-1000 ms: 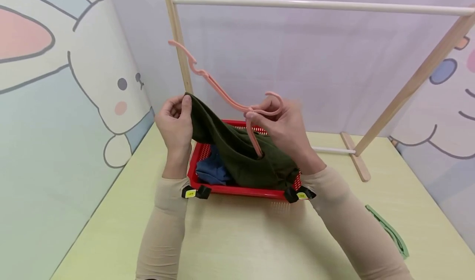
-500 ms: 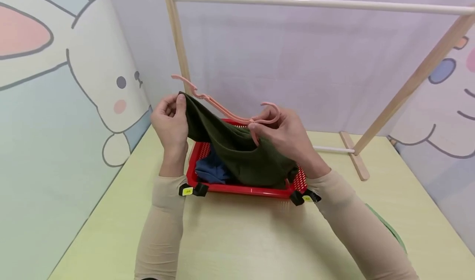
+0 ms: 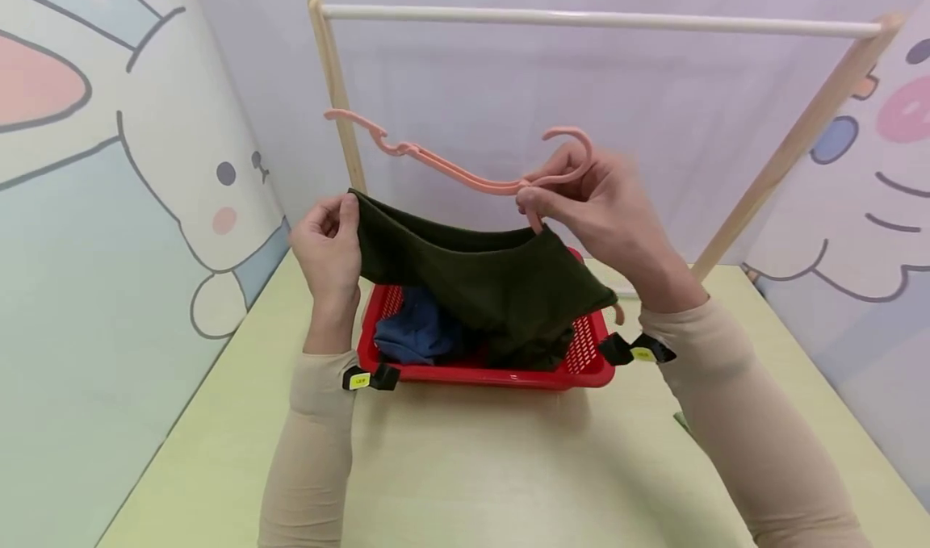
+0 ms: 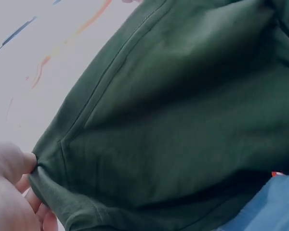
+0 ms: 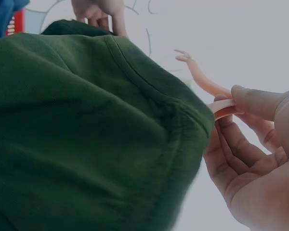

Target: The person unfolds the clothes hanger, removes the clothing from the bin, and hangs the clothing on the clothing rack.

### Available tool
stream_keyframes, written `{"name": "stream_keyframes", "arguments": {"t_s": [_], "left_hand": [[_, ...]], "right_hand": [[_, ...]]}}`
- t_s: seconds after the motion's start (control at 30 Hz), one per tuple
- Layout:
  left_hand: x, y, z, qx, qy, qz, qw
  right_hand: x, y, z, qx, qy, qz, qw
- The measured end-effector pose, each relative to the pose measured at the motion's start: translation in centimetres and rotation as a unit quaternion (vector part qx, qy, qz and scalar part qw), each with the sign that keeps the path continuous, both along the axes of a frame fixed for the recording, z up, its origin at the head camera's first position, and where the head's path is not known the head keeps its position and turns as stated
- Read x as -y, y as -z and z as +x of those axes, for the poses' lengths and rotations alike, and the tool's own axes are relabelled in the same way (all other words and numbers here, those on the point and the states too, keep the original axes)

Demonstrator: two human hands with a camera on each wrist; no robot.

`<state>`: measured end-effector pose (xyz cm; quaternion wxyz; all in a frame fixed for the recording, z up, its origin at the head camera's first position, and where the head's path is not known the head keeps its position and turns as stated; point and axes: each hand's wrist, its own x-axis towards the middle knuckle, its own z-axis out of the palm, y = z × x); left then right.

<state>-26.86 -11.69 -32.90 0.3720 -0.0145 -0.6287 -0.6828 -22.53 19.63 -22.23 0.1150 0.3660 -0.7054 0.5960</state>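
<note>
My left hand (image 3: 330, 245) pinches one corner of a dark green top (image 3: 479, 278) between thumb and fingers, also plain in the left wrist view. The right hand (image 3: 599, 209) grips a pink clothes hanger (image 3: 465, 178) just below its hook. One hanger arm runs down through the top's wide neck opening, and its tip shows past the fabric at the lower right. The other arm slants up to the left, outside the top. In the right wrist view the thumb and fingers (image 5: 255, 102) hold the hanger close beside the fabric's edge. The top's lower part hangs into a red basket (image 3: 501, 377).
A blue garment (image 3: 417, 330) lies in the basket's left side. Behind stands a rack with a white rail (image 3: 581, 19) and wooden posts (image 3: 792, 144). A green item (image 3: 683, 420) on the table (image 3: 465, 467) is mostly hidden by my right sleeve. Cartoon-printed walls close both sides.
The right hand first dips, pushing the hanger arm deeper into the top, then rises to the right, lifting that side of the top. The hanger's tip now shows past the fabric. The left hand shifts slightly left.
</note>
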Motion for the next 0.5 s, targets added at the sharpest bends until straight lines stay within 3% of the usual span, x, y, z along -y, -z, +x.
{"name": "stream_keyframes", "arguments": {"t_s": [0.13,0.27,0.5], "left_hand": [[-0.2,0.0,0.1,0.006,0.022,-0.014,0.9996],[-0.4,-0.1,0.0,0.006,0.066,-0.045,0.9968],[-0.4,0.3,0.4,0.022,0.14,-0.124,0.9821]], "right_hand": [[-1.6,0.0,0.3,0.031,0.023,0.006,0.999],[-3.5,0.8,0.8,0.05,0.054,0.008,0.997],[-6.2,2.8,2.2,0.049,0.142,0.054,0.987]]}}
